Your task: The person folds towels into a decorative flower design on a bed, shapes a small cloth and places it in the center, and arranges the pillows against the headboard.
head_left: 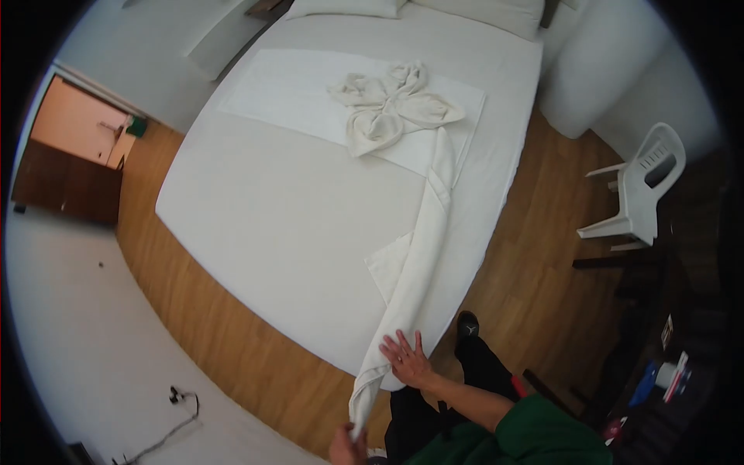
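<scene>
A long white towel [415,263], rolled up lengthwise, lies diagonally on the bed [294,209] and reaches past its near corner. Its lower tip is in my left hand [346,446], whose fingers are closed round it at the bottom of the view. My right hand [407,361] rests on the lower part of the roll with its fingers spread. A flat pointed corner of cloth sticks out from the roll's left side. Beyond the roll's far end, a towel folded into a flower shape [391,108] sits on a white cloth [279,85].
Pillows [480,14] lie at the bed's head. A white plastic chair [639,190] stands at the right, near a dark table [659,333] bearing small items. A cable [182,422] runs at the lower left. Wooden floor [225,310] surrounds the bed.
</scene>
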The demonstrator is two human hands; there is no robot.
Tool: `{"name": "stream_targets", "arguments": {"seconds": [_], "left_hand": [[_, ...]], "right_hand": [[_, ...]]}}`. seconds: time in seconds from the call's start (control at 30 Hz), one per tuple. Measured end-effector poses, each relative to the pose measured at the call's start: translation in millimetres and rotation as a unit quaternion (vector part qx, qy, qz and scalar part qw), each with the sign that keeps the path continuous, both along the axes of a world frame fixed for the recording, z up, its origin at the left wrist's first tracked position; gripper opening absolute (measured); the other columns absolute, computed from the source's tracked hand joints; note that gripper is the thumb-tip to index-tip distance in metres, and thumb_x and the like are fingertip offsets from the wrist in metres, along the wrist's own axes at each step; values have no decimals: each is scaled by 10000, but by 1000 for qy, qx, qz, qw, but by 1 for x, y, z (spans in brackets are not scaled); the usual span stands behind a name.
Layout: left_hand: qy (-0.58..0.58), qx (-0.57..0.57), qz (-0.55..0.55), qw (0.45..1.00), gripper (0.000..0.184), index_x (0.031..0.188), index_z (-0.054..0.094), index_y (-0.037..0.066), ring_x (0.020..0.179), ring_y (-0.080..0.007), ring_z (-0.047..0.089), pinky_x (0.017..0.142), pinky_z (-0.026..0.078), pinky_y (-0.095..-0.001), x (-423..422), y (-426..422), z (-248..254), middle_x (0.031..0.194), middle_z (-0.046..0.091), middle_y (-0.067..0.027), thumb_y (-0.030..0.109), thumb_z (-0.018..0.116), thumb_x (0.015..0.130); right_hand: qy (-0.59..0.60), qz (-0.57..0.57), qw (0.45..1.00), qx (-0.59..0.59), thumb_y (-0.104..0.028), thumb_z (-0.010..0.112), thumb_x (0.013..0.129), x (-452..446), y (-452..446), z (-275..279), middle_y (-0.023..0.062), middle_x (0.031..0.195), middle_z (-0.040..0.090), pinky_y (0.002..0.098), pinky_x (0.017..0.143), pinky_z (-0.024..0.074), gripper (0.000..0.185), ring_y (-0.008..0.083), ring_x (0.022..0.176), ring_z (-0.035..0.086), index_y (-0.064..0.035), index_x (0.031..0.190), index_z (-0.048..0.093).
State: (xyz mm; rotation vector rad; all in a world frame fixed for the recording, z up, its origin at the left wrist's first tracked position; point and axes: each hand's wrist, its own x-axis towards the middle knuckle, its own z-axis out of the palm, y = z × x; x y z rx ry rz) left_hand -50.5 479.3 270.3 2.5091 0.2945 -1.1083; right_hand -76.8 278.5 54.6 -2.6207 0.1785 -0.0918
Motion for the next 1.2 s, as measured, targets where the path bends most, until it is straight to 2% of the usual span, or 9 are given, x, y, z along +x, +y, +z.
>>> {"name": "stream_targets", "arguments": {"seconds": [0.07, 0.23, 0.33, 0.37, 0.6, 0.77, 0.87, 1.0, 1.2], "left_hand": [[-215, -149, -254, 931, 255, 1068, 642, 54, 772, -378, 622, 682, 501, -428, 12, -7, -18, 879, 643, -172, 128, 701, 831], [-183, -245, -493, 814, 335, 1070, 644, 86, 798, -337, 573, 684, 490, -427, 102, -81, -42, 860, 548, -136, 50, 647, 737], [-191, -295, -517, 780, 311, 1060, 672, 73, 830, -337, 565, 699, 494, -435, 133, -140, -77, 884, 531, -151, 29, 627, 755], [-189, -301, -527, 772, 266, 1042, 678, 68, 859, -344, 571, 721, 501, -437, 141, -163, -89, 907, 536, -161, 38, 617, 785], [-164, -315, -440, 825, 195, 1052, 626, 25, 904, -381, 576, 762, 502, -441, 145, -247, -183, 993, 530, -212, 52, 617, 859], [-224, -385, -356, 821, 291, 1093, 482, -12, 759, -352, 540, 689, 468, -435, 138, -254, -218, 915, 470, -167, 28, 658, 864], [-332, -328, -399, 789, 255, 1117, 509, 15, 765, -353, 564, 670, 486, -453, 138, -247, -253, 947, 479, -180, 85, 623, 900], [-287, -268, -459, 797, 245, 1145, 512, 27, 794, -374, 582, 672, 499, -467, 136, -249, -253, 973, 502, -191, 106, 588, 926], [-274, -280, -451, 802, 261, 1190, 520, 37, 870, -394, 587, 728, 507, -477, 140, -251, -248, 1029, 543, -195, 114, 545, 942]], "right_hand": [[-27, 33, 996, 77, -145, 656, 767, 1, 19, -3, 94, 1515, 351, 731, 1062, 177, 697, 356, 1435, 254, -151, 1425, 428], [-4, -119, 987, 107, -235, 725, 693, -15, 55, -10, 86, 1302, 568, 651, 1069, 205, 516, 295, 1334, 393, -101, 1180, 622], [128, -197, 959, 156, -235, 687, 705, -24, 61, -1, 112, 1255, 577, 590, 1047, 245, 516, 291, 1319, 403, -39, 1176, 608], [72, -229, 958, 158, -224, 647, 719, -29, 66, -8, 135, 1203, 581, 517, 1004, 280, 536, 305, 1281, 416, 11, 1195, 572], [-80, -450, 871, 179, -254, 664, 813, -28, 73, -24, 125, 1142, 592, 494, 929, 289, 541, 332, 1107, 478, -17, 1277, 518], [-34, -332, 942, 23, -237, 711, 821, -31, 54, -31, 78, 1174, 544, 466, 879, 310, 468, 266, 1063, 469, -121, 1249, 561], [-32, -375, 926, -10, -247, 686, 848, -32, 49, -23, 17, 1216, 546, 449, 889, 327, 446, 225, 1106, 452, -227, 1277, 567], [-103, -298, 944, -94, -269, 685, 835, -41, 38, -46, -18, 1306, 508, 429, 882, 344, 489, 212, 1112, 443, -238, 1306, 560], [-17, -106, 988, -112, -317, 695, 805, -50, -9, -46, -51, 1439, 435, 394, 856, 384, 521, 199, 1128, 435, -217, 1296, 551]]}}
